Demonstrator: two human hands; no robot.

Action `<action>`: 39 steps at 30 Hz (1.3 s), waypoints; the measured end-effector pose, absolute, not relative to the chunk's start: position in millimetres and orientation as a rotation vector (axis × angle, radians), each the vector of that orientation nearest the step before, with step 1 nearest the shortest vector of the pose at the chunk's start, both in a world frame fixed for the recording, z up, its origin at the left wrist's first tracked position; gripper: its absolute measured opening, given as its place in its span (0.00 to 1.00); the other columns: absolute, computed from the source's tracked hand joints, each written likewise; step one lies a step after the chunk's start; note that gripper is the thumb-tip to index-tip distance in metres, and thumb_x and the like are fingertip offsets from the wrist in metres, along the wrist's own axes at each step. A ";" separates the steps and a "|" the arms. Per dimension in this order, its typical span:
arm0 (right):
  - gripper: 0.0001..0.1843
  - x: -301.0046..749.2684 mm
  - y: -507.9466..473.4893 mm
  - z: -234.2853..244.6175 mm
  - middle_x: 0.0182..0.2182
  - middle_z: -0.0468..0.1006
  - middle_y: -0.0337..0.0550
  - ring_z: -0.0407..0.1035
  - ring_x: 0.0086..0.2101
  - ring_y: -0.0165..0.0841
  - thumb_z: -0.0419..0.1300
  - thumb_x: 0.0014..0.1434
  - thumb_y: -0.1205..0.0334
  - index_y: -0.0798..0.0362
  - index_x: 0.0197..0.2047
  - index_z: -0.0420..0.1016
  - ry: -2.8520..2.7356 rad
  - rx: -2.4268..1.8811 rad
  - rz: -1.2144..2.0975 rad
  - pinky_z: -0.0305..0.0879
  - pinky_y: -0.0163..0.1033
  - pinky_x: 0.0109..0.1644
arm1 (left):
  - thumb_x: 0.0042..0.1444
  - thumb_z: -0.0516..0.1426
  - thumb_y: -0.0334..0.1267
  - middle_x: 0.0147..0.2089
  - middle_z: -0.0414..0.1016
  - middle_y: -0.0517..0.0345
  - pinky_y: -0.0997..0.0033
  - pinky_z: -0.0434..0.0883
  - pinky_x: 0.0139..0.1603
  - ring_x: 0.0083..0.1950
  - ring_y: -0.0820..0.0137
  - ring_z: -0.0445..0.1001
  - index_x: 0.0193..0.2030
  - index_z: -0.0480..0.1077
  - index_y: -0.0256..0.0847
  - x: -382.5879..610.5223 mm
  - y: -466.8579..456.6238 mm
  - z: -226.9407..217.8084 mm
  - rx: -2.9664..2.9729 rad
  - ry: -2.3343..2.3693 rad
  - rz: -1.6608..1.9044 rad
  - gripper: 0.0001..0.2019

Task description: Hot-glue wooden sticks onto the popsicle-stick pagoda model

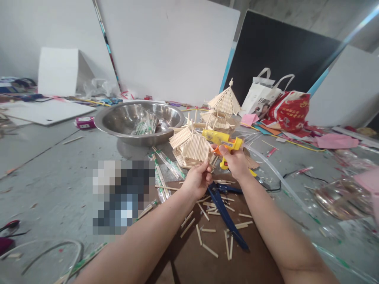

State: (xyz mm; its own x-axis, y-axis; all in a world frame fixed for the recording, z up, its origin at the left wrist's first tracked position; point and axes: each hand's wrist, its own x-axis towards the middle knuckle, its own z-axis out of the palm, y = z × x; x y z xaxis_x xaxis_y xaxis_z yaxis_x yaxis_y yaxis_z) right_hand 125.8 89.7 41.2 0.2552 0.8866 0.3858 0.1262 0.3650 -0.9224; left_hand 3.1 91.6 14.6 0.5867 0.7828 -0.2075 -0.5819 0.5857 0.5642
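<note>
My right hand (237, 161) grips a yellow hot glue gun (220, 139) with an orange trigger, its nozzle pointing left at a small house model (192, 148) built of wooden sticks. My left hand (197, 180) is closed in a pinch just below the model's front edge; what the fingers hold is too small to make out. A taller stick pagoda (225, 104) stands right behind the model. Blue-handled cutters (223, 211) lie on a brown board (204, 260) beneath my hands, among several cut stick pieces.
A large steel bowl (118, 120) holding wrapped chopsticks sits at the left behind the model. More wrapped chopsticks (161, 171) lie on the grey floor. Bags (284, 104), coloured paper and white boards stand at the back. A black cable (291, 175) and clear plastic lie at the right.
</note>
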 end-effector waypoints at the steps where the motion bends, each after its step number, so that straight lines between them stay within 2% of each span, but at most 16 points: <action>1: 0.15 126.0 89.6 41.1 0.31 0.76 0.41 0.70 0.37 0.34 0.58 0.45 0.51 0.52 0.34 0.72 -1.223 -1.086 0.687 0.66 0.38 0.42 | 0.41 0.59 0.35 0.18 0.61 0.69 0.81 0.51 0.14 0.13 0.84 0.54 0.23 0.56 0.37 3.1 91.4 14.2 0.478 0.463 0.833 0.12; 24: 0.13 122.3 86.5 44.9 0.35 0.76 0.41 0.69 0.38 0.34 0.58 0.46 0.54 0.52 0.34 0.73 -1.275 -1.103 0.613 0.65 0.38 0.43 | 0.43 0.58 0.34 0.16 0.60 0.69 0.81 0.50 0.13 0.12 0.84 0.54 0.24 0.57 0.37 6.4 89.8 20.0 0.407 0.609 0.886 0.11; 39: 0.13 123.4 86.6 44.5 0.33 0.76 0.41 0.70 0.36 0.33 0.57 0.47 0.54 0.52 0.34 0.74 -1.253 -1.092 0.663 0.65 0.38 0.43 | 0.40 0.59 0.35 0.16 0.62 0.68 0.81 0.50 0.14 0.12 0.84 0.54 0.24 0.60 0.36 -1.0 90.8 15.9 0.450 0.585 0.828 0.10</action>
